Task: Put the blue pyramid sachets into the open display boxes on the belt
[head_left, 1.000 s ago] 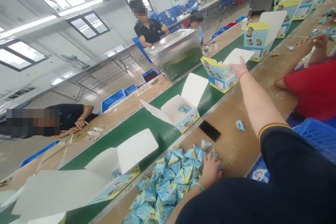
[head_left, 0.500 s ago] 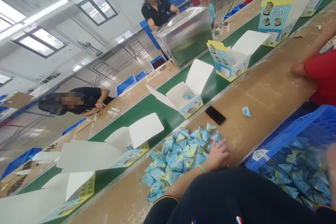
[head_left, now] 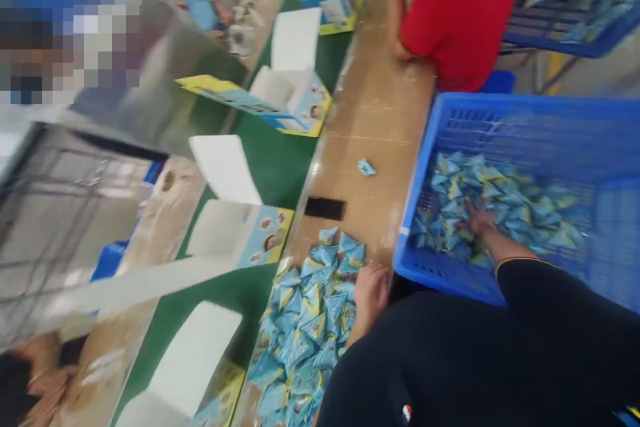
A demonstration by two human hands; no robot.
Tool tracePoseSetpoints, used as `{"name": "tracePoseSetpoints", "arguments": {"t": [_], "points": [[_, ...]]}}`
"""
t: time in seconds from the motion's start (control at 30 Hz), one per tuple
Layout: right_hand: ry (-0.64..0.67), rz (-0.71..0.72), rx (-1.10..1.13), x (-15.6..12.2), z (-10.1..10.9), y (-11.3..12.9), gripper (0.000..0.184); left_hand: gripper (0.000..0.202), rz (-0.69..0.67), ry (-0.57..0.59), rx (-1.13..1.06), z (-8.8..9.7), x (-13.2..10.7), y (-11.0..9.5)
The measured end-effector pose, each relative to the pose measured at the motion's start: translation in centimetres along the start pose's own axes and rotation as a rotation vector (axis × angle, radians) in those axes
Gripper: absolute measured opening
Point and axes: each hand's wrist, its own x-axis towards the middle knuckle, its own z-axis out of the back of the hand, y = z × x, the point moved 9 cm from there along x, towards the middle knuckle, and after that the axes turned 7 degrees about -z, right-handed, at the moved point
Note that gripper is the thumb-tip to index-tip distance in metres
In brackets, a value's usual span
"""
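Head view, one entry.

Packets [head_left: 300, 340]: pyramid-shaped, blue and yellow, heaped on the near table beside the green belt [head_left: 270, 153]; more packets [head_left: 523, 207] in the crate at right. Judged light, with slippery film; contents perhaps crushable. Best hold: a corner or sealed edge, pinched gently.

Left hand [head_left: 371, 290]: loosely curled on the table at the heap's right edge; whether it holds anything, cannot tell.

Right hand [head_left: 481, 219]: lowered among the crate's packets, fingers spread; any grasp cannot be told.

Blue crate [head_left: 480, 117]: slatted walls, packets bunched toward its left.

Second crate [head_left: 595, 48]: far right, similar packets.

Printed cartons: near [head_left: 223, 397], middle [head_left: 267, 237], far [head_left: 307, 103]; flaps open, on the belt, contents unclear.

Loose packet [head_left: 367, 167]: alone on the table, beyond the heap.
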Motion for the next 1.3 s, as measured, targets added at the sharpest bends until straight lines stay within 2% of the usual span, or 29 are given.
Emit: {"name": "tracePoseSetpoints", "arguments": {"t": [0.07, 0.17, 0.23, 0.3, 0.4, 0.5, 0.57, 0.67, 0.73, 0.83, 0.87, 0.97, 1.0, 1.07, 1.13, 1.17, 1.23, 1.27, 1.3], "points": [[-0.043, -0.172, -0.094, 1.4, -0.2, -3.3, 0.058, 0.022, -0.002, 0.023, 0.005, 0.0, 0.4, 0.1], [-0.016, -0.283, -0.185, 2.1, -1.3, -6.0, 0.053, 0.024, 0.035, 0.057, 0.003, -0.3, 1.0, 0.4], [0.028, -0.287, -0.219, 1.6, -1.8, -6.6, 0.048, 0.026, 0.068, 0.060, 0.005, -0.2, 1.3, 0.5], [0.067, -0.268, -0.239, 0.8, -1.6, -6.7, 0.043, 0.025, 0.078, 0.007, 0.007, 0.5, 1.8, 0.4], [0.051, -0.244, -0.262, 0.1, 0.8, -6.3, 0.039, 0.022, 0.057, -0.128, -0.005, 2.3, 2.4, 0.1], [-0.071, -0.239, -0.285, 0.7, 5.2, -5.1, 0.043, 0.020, 0.102, -0.244, -0.014, 4.0, 2.9, 0.5], [-0.178, -0.223, -0.265, 1.4, 8.4, -3.4, 0.049, 0.021, 0.144, -0.313, -0.026, 5.0, 3.4, 0.9], [-0.255, -0.071, -0.023, 1.4, 11.9, 1.2, 0.057, 0.021, 0.141, -0.399, -0.077, 5.9, 4.9, 0.5], [-0.210, 0.065, 0.196, 0.4, 12.5, 5.5, 0.063, 0.022, 0.111, -0.425, -0.133, 6.0, 6.6, -0.6], [-0.117, 0.260, 0.320, -2.7, 11.2, 13.2, 0.058, 0.023, 0.030, -0.370, -0.254, 5.4, 10.1, -3.7], [-0.096, 0.349, 0.310, -4.1, 10.3, 16.0, 0.052, 0.033, -0.011, -0.336, -0.298, 5.1, 11.4, -5.0], [-0.004, 0.618, 0.254, -8.8, 6.2, 23.7, 0.036, 0.089, -0.088, -0.304, -0.368, 4.6, 14.2, -7.7], [0.053, 0.687, 0.245, -10.2, 4.5, 25.7, 0.033, 0.095, -0.067, -0.329, -0.357, 4.9, 14.6, -7.7], [0.207, 0.776, 0.240, -12.4, 0.9, 28.5, 0.033, 0.082, 0.046, -0.424, -0.325, 6.4, 14.4, -6.1], [0.339, 0.799, 0.245, -13.6, -1.9, 29.8, 0.037, 0.059, 0.185, -0.612, -0.345, 9.6, 12.6, -2.8], [0.373, 0.794, 0.251, -13.8, -2.8, 30.1, 0.038, 0.050, 0.236, -0.765, -0.369, 12.0, 10.8, -1.0], [0.379, 0.780, 0.267, -13.8, -3.9, 30.3, 0.038, 0.038, 0.286, -1.133, -0.357, 17.3, 5.4, 1.8], [0.372, 0.775, 0.269, -13.6, -4.2, 30.3, 0.037, 0.034, 0.299, -1.288, -0.293, 19.8, 2.3, 2.4], [0.367, 0.771, 0.268, -13.4, -4.5, 30.3, 0.036, 0.033, 0.313, -1.378, -0.205, 21.9, -0.6, 2.5]]}}
